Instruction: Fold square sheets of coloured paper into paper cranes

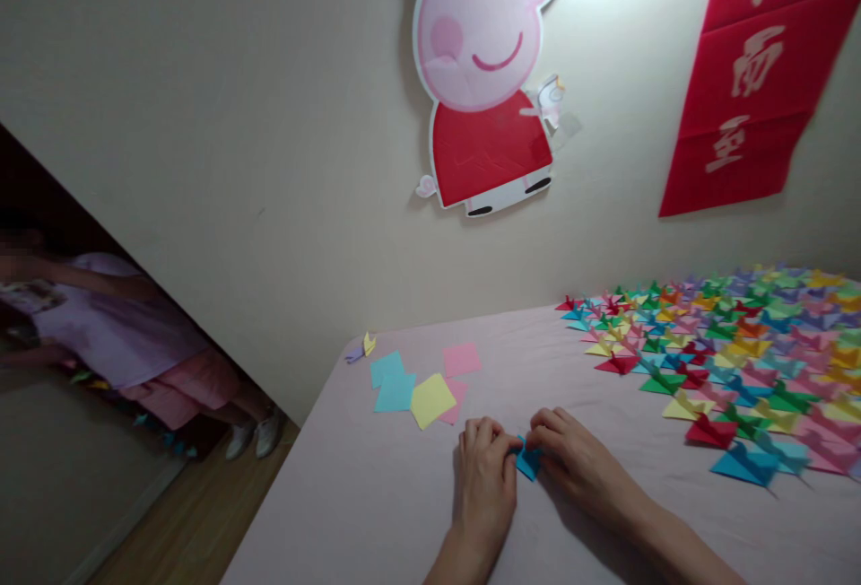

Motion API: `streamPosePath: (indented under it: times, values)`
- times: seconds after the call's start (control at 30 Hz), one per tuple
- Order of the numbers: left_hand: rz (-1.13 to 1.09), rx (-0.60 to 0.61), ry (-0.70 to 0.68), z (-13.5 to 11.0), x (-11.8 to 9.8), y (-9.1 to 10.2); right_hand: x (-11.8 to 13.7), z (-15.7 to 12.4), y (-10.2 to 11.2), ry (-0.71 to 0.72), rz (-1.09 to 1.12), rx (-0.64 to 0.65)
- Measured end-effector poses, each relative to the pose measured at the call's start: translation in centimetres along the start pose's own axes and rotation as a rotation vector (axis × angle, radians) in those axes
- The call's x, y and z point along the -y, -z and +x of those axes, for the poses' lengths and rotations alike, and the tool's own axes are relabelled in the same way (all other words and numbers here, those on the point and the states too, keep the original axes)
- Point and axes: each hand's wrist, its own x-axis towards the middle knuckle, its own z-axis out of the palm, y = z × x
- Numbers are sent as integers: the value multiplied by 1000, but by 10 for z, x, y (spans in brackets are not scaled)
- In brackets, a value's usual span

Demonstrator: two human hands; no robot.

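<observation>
Head view: on a pink cloth-covered surface [323,495], well in from its far edge, the left hand [484,468] and right hand [571,455] pinch a small bright-blue paper piece [528,463], seemingly part-folded. Rightward, rows of multicoloured folded-paper birds [743,464] look finished; flat blue, yellow and pink paper squares [432,400] near the far left corner appear unfolded.
</observation>
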Motion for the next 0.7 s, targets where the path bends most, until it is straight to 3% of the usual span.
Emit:
streamPosePath:
  times: [0.1,0.33,0.5,0.7]
  values:
    - [59,49,-59,-2,0,4,0,0,2,63,-56,63]
    - [135,96,-101,-3,-6,14,-11,0,-5,86,-213,24]
    - [149,98,-100,3,-9,15,-12,-1,-10,19,-155,-15]
    - [264,32,-145,12,-8,3,-10,-3,-6,-30,-23,-60]
